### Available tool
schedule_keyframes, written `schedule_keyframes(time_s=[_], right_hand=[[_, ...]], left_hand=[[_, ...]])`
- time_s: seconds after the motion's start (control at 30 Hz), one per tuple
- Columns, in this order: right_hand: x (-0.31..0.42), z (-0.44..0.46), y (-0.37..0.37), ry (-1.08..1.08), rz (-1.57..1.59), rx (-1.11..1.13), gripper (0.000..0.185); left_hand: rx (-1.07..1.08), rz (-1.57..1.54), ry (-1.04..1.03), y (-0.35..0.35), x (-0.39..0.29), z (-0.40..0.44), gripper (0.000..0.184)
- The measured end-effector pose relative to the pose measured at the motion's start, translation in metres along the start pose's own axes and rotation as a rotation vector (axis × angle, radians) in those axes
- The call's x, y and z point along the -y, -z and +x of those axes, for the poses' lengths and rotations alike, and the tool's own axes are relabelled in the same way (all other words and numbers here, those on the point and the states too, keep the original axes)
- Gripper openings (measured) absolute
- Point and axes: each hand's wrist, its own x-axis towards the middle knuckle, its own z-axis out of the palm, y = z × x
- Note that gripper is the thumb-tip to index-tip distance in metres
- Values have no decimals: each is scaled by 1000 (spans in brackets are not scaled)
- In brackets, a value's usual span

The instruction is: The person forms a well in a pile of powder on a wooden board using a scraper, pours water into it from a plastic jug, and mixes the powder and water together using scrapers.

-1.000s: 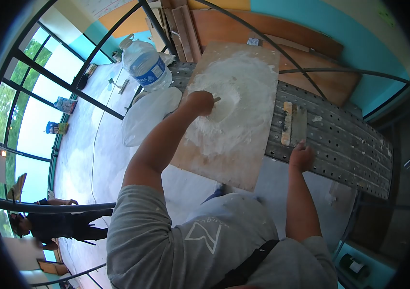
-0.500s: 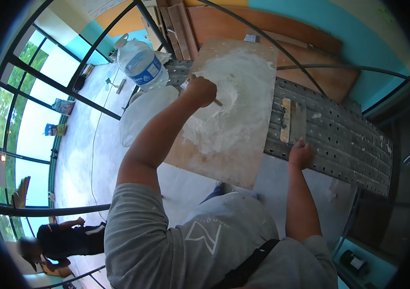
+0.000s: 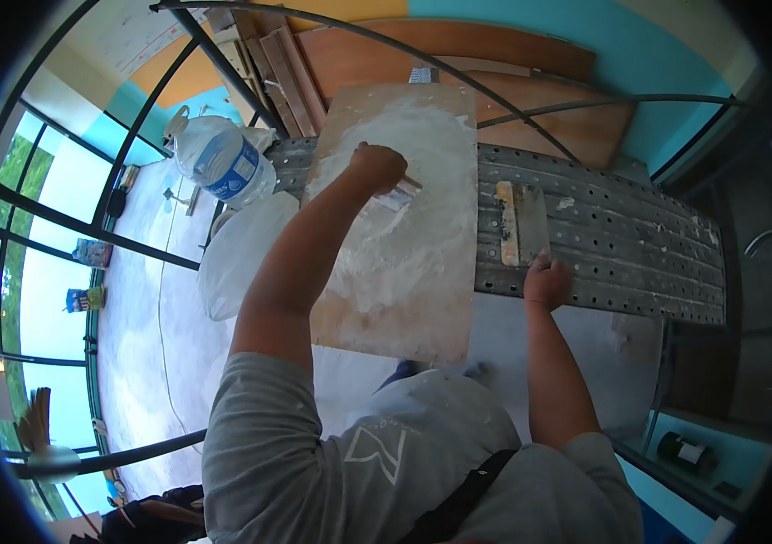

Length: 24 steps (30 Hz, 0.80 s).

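My left hand (image 3: 379,170) is closed around a scraper (image 3: 397,196) with a pale, smeared blade. The scraper is over white powder or paste (image 3: 404,238), which is spread across a flat board (image 3: 404,341). To the right, my right hand (image 3: 547,282) is closed at the near end of a wide scraper (image 3: 533,222). This one has a dull metal blade and a worn wooden back edge, and it is over a perforated metal plank (image 3: 626,245). My right fingers partly hide how they grip it.
A large water jug (image 3: 223,163) stands left of the board, with a pale plastic bag (image 3: 239,258) below it. Scaffold bars (image 3: 459,72) cross ahead. Wooden planks (image 3: 286,82) lean at the back. Part of another person (image 3: 155,519) shows at lower left.
My view has shifted, moving the board and plank leftward. My left hand has turned, so the scraper's blade now shows over the powder. The other person has moved lower in view.
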Motion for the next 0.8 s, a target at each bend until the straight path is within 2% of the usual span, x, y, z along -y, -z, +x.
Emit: schedule_keyframes(time_s=[0.2, 0.3, 0.5, 0.6, 0.7, 0.8], right_hand=[[0, -1, -4, -2, -6, -38, 47], [2, 0, 0, -24, -11, 28, 46], [2, -1, 3, -12, 30, 49, 47], [-1, -1, -4, -20, 19, 47, 48], [-3, 0, -6, 27, 15, -8, 48], [-1, -1, -3, -4, 16, 28, 49]], left_hand=[[-53, -117, 198, -19, 36, 18, 26], [5, -150, 336, -21, 52, 5, 27], [70, -199, 363, -28, 72, -33, 26], [-55, -261, 458, -10, 67, -52, 25], [-243, -233, 234, -1, 53, -61, 23], [-270, -78, 116, -15, 46, -51, 34]])
